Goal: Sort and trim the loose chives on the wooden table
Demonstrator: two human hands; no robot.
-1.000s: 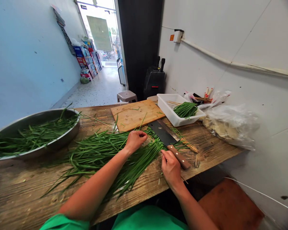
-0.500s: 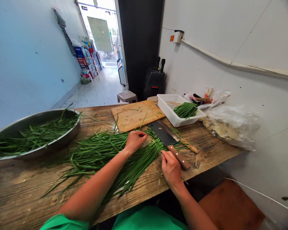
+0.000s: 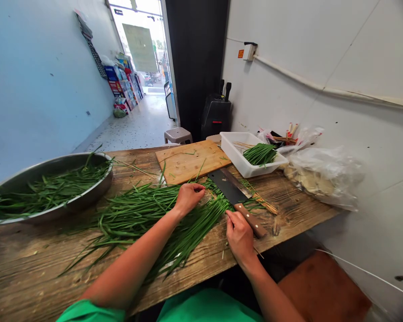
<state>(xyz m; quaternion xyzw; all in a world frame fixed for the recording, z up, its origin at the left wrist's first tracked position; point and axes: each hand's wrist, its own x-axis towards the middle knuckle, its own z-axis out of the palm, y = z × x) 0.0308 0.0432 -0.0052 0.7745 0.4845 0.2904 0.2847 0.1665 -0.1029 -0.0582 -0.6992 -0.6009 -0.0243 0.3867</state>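
My left hand (image 3: 189,197) is over the loose green chives (image 3: 144,206) spread on the wooden table. Its thumb and fingertips are pinched together, and whatever they hold is too small to make out. Closed at the cut ends of a neater row of chives (image 3: 201,228) is my right hand (image 3: 238,232). A thin bamboo skewer (image 3: 259,253) pokes out below that hand, most of it hidden by the palm. Just beyond the right hand lies a cleaver (image 3: 230,187), its wooden handle toward the table's front edge and its blade near the cutting board (image 3: 191,161).
Bamboo skewers (image 3: 267,205) lie right of the cleaver. A white plastic tub (image 3: 233,154) holds bundled chives and skewers. A clear bag (image 3: 325,179) sits at the right by the wall. On the left is a metal basin (image 3: 97,188) of greens. A stool (image 3: 177,135) stands beyond the table.
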